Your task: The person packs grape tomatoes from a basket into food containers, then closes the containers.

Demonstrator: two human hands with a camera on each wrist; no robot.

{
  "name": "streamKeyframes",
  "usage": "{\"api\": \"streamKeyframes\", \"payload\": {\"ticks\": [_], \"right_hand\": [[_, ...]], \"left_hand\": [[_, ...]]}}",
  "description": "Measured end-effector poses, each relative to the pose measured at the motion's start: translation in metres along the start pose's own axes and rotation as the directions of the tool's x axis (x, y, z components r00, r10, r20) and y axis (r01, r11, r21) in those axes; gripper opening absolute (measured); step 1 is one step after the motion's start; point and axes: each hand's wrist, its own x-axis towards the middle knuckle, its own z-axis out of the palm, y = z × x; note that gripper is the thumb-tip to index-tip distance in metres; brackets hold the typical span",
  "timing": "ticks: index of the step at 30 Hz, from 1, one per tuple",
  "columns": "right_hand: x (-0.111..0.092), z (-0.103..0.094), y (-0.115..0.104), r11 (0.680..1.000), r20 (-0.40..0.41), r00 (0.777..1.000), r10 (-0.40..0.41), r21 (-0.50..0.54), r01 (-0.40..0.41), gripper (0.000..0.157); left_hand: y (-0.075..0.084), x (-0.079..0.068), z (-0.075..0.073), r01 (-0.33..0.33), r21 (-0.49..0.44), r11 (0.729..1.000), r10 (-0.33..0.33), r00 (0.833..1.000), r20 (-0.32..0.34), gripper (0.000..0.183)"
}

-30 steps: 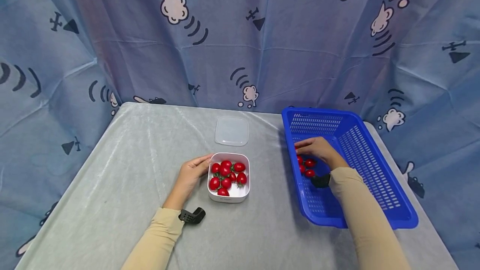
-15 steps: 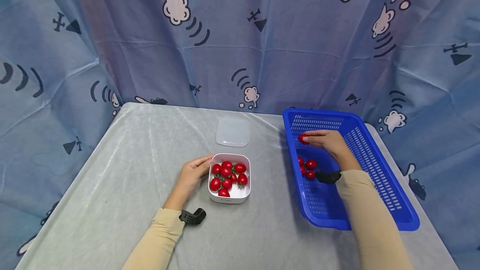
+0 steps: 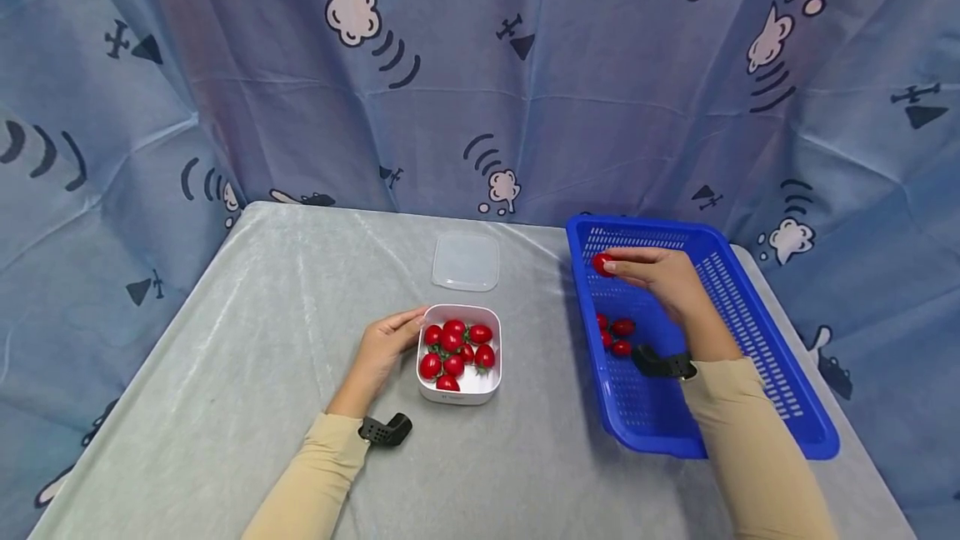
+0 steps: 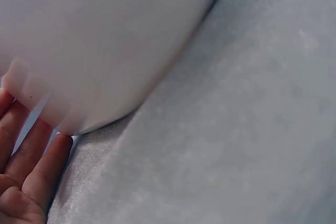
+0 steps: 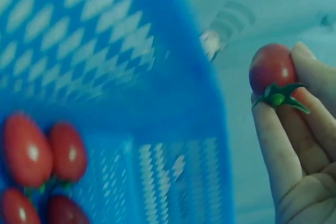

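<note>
My right hand (image 3: 660, 277) pinches a cherry tomato (image 5: 273, 71) between thumb and fingertips, over the far left part of the blue basket (image 3: 780, 340). A green leafy stem end shows on that tomato in the right wrist view. Several more cherry tomatoes (image 3: 622, 327) lie on the basket's floor along its left side. My left hand (image 3: 382, 352) rests with extended fingers against the left side of a white square container (image 3: 459, 397). Inside this container are several red cherry tomatoes (image 3: 452, 340), with some bare white bottom at the front right. In the left wrist view, straight fingers (image 4: 50, 169) touch its pale wall.
A clear flat lid (image 3: 466, 262) lies on the table behind the white container. Grey cloth (image 3: 247, 373) covers the table. At the back hangs a blue patterned curtain (image 3: 442, 107). The basket's raised left wall stands between the right hand and the container.
My right hand has come up from the basket's left side with a cherry tomato, moving higher and farther back. The left hand and the container stay in place.
</note>
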Motion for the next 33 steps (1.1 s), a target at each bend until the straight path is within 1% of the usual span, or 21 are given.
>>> {"api": "streamKeyframes", "payload": {"ticks": [4, 5, 6, 8, 10, 13, 16, 20, 23, 27, 29, 33], "right_hand": [[-0.011, 0.009, -0.012, 0.996, -0.002, 0.999, -0.043, 0.073, 0.043, 0.024], [-0.014, 0.011, -0.014, 0.995, -0.002, 0.999, -0.048, 0.093, 0.048, 0.018], [-0.015, 0.013, -0.015, 0.994, 0.001, 0.999, -0.051, 0.099, 0.050, 0.017], [-0.018, 0.018, -0.018, 0.993, 0.010, 0.999, -0.051, 0.108, 0.050, 0.021], [-0.021, 0.023, -0.020, 0.994, 0.016, 0.999, -0.048, 0.095, 0.046, 0.031], [-0.025, 0.030, -0.023, 0.998, 0.012, 0.999, -0.045, 0.043, 0.045, 0.048], [-0.029, 0.036, -0.025, 0.999, -0.002, 0.999, -0.037, -0.033, 0.037, 0.055], [-0.035, 0.047, -0.028, 0.996, -0.010, 1.000, -0.009, -0.084, 0.008, 0.056], [-0.038, 0.056, -0.031, 0.996, -0.001, 1.000, 0.006, -0.093, -0.006, 0.055], [-0.042, 0.067, -0.036, 0.994, -0.001, 1.000, -0.004, -0.112, 0.004, 0.051], [-0.043, 0.072, -0.038, 0.994, -0.011, 1.000, -0.017, -0.107, 0.016, 0.049], [-0.046, 0.083, -0.042, 0.998, -0.015, 0.999, -0.039, -0.055, 0.038, 0.044]], "left_hand": [[0.000, 0.001, 0.001, -0.005, 0.007, 1.000, 0.005, 1.000, 0.004, 0.037], [0.001, 0.000, 0.001, -0.005, 0.006, 1.000, 0.005, 1.000, 0.004, 0.037], [0.001, 0.001, 0.001, -0.004, 0.005, 1.000, 0.004, 1.000, 0.002, 0.037], [0.000, 0.000, 0.001, 0.000, 0.009, 1.000, 0.000, 1.000, -0.001, 0.037], [0.000, 0.000, 0.000, 0.003, 0.007, 1.000, -0.003, 1.000, -0.006, 0.037], [0.000, 0.000, 0.000, 0.002, 0.006, 1.000, -0.002, 1.000, -0.006, 0.037], [0.000, 0.000, 0.000, -0.003, -0.010, 1.000, 0.003, 1.000, 0.000, 0.036], [0.001, 0.000, 0.001, -0.010, -0.017, 1.000, 0.010, 1.000, 0.002, 0.036], [0.001, 0.000, 0.001, -0.010, -0.026, 1.000, 0.010, 1.000, 0.000, 0.036], [0.001, 0.000, 0.001, -0.012, -0.030, 0.999, 0.012, 1.000, 0.008, 0.037], [0.001, 0.000, 0.001, -0.013, -0.029, 0.999, 0.013, 1.000, 0.009, 0.037], [0.002, -0.001, 0.001, -0.012, -0.032, 0.999, 0.012, 1.000, 0.004, 0.036]]}}
